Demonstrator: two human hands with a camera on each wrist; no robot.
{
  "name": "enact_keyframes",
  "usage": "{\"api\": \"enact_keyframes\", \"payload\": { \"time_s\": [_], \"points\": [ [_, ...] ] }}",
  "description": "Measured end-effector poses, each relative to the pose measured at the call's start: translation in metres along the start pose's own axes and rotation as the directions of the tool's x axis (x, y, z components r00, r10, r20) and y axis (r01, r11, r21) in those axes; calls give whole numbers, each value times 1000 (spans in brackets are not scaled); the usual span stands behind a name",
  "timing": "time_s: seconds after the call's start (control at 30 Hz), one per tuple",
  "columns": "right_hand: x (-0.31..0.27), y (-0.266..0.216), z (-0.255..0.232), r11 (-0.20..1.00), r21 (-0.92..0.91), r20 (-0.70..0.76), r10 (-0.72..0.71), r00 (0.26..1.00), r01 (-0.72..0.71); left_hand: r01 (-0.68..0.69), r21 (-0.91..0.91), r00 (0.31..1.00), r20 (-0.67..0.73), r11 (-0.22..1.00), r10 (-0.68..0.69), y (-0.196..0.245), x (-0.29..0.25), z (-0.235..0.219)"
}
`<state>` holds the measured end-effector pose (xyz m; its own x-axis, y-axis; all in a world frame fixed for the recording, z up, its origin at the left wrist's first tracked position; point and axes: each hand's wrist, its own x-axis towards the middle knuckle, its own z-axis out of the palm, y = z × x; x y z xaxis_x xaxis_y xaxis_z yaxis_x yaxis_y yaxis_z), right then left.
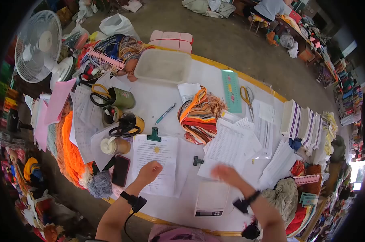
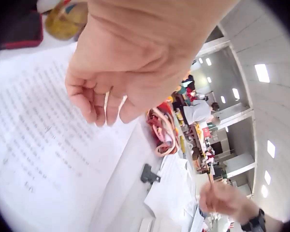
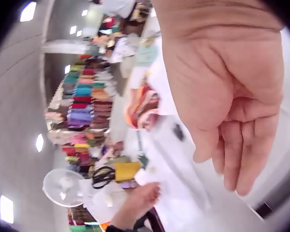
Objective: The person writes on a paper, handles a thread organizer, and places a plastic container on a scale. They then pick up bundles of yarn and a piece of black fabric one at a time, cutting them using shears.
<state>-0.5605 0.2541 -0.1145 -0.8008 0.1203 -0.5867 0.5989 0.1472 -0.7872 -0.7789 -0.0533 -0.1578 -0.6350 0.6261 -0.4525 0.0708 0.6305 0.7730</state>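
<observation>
I'm working from far off, and I see the left hand [image 1: 148, 173] over the printed paper [image 1: 167, 173]. Its fingers bend in loosely and hold nothing. The paper has rows of black print, but they are too small for me to read. At 12 o'clock from this hand, a green clip [image 1: 153, 134] sits on the top edge of the paper. A phone [image 1: 120, 170] with a dark screen lies at 9 o'clock, and a jar [image 1: 116, 146] with a pale lid stands at 10 o'clock.

The right hand [image 1: 228, 174] is up above the table [image 1: 150, 97]. Its fingers are almost straight, with nothing in them. From it, the white scale [image 1: 211, 197] is at 7 o'clock; I can't read the marks on its dark strip. Printed sheets [image 1: 230, 141] lie at 12 o'clock, full of tiny rows I can't make out. A small dark clip [image 1: 198, 161] is at 10 o'clock, and a bundle of stripy yarn [image 1: 200, 119] is at 11 o'clock.
</observation>
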Motion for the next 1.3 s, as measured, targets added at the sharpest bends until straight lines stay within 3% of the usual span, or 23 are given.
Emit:
{"api": "enact_keyframes", "payload": {
  "time_s": [0.03, 0.07, 0.1, 0.13, 0.17, 0.2, 0.23, 0.3, 0.37, 0.4, 0.47, 0.5, 0.57, 0.7, 0.77, 0.83, 0.93, 1.0, 1.03, 1.1, 1.17, 1.27, 1.3],
  "points": [
    [46, -21, -10, 976, -124, -102, -192, 976, 179, -78, -24, 997, 3, 997, 78, 8, 4, -3],
    [82, -70, -11, 934, -317, -291, -258, 921, 161, -82, -34, 997, -8, 996, 82, 9, 8, -4],
    [131, -83, -9, 860, -282, -400, -508, 763, 425, -43, 104, 998, 58, 994, 37, 9, 12, -7],
    [169, -112, -12, 775, -403, -389, -627, 675, 486, -11, 244, 993, 114, 970, -17, 7, 16, -10],
    [204, -132, -11, 687, -552, -392, -714, 580, 472, -13, 244, 994, 107, 970, -13, -2, 15, -6],
    [235, -150, -8, 583, -685, -371, -795, 481, 436, -41, 429, 998, 69, 902, 13, -20, 5, 6],
    [260, -171, -7, 538, -752, -348, -815, 464, 381, -58, 600, 998, 38, 798, 44, -33, -1, 14],
    [298, -199, -4, 489, -811, -325, -833, 448, 322, -54, 627, 998, 12, 777, 60, -41, -10, 24],
    [329, -205, -1, 345, -932, -278, -880, 386, 114, -50, 652, 998, -1, 757, 67, -41, -9, 29],
    [342, -205, -3, 349, -930, -279, -877, 391, 119, -51, 682, 998, 16, 729, 55, -41, -8, 30],
    [367, -204, -6, 367, -929, -293, -640, 710, -53, -46, 714, 999, 31, 698, 34, -43, -8, 28],
    [370, -207, -9, 371, -927, -296, -636, 713, -54, -41, 713, 999, 34, 700, 24, -43, -7, 28],
    [364, -199, -19, 294, -954, -226, -827, 514, 54, -54, 703, 998, 67, 709, 10, -42, -7, 31],
    [259, -213, -27, 272, -960, -193, -810, 553, 63, -108, 660, 990, 5, 743, 140, -54, -8, 30],
    [196, -193, -35, 207, -929, -98, -937, 336, 306, -116, 636, 991, 21, 763, 134, -56, -8, 29],
    [121, -161, -32, 162, -905, -62, -965, 254, 393, -131, 628, 990, 46, 767, 131, -61, -6, 28],
    [0, -109, -10, 264, -875, -92, -914, 395, 406, -117, 609, 993, 57, 784, 103, -60, -10, 23],
    [-56, -86, 2, 331, -861, -121, -871, 477, 386, -460, 527, 863, 75, 715, 500, -63, -2, 22],
    [-80, -78, 11, 382, -851, -150, -834, 531, 360, -468, 531, 859, 85, 707, 505, -55, -1, 24],
    [-116, -64, 21, 418, -843, -185, -817, 547, 340, -112, 771, 988, 21, 627, 150, -38, -8, 29],
    [-148, -49, 29, 439, -835, -203, -806, 557, 332, -179, 775, 980, 83, 606, 183, -4, -28, 38],
    [-194, -14, 39, 470, -822, -198, -766, 611, 323, -240, 609, 957, 19, 756, 288, 11, -57, 71],
    [-204, 2, 45, 461, -826, -199, -776, 599, 323, -179, 608, 979, 33, 773, 200, 0, -60, 86]
  ]
}}
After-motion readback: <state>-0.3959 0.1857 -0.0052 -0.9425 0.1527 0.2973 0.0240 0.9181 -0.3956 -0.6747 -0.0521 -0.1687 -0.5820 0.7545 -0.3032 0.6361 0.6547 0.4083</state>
